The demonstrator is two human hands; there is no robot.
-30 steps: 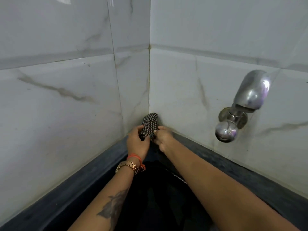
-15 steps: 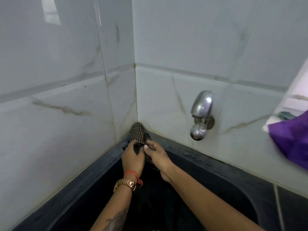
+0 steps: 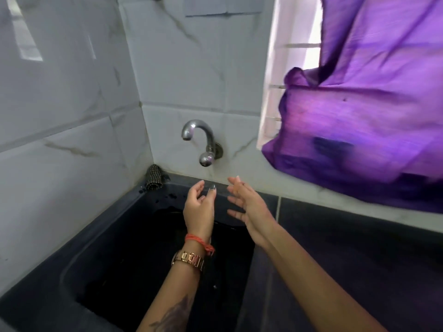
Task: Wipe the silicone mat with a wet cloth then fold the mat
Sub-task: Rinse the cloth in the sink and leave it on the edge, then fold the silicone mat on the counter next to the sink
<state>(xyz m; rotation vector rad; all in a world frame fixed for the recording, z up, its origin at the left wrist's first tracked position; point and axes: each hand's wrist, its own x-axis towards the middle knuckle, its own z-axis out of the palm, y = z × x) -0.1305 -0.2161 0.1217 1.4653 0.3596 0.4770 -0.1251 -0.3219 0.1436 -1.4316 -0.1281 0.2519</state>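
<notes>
Nearest the camera, two bare forearms reached out over a dark sink [image 3: 43,286], the left one wearing a watch [image 3: 188,259] and an orange thread [image 3: 200,242] at the wrist. Further out, over the middle of the basin, the left hand [image 3: 199,208] hung with fingers loosely curled and nothing in it, and the right hand [image 3: 249,207] was spread wide, fingers apart, equally empty; the two were close but not touching. Beyond them, the checked cloth [image 3: 153,177] stood bunched in the back left corner of the sink rim, propped against the tiles and well apart from both hands. Above the back rim a metal tap [image 3: 200,140] stuck out of the wall, and a purple curtain [image 3: 359,104] hung at the right. The silicone mat was not in view. The cloth looked soft, light and limp, probably damp, so it would likely sag when lifted; pinching its upper fold and gathering it into the palm seemed the surest hold. The mat, when reached, would probably be floppy and slippery while wet.
</notes>
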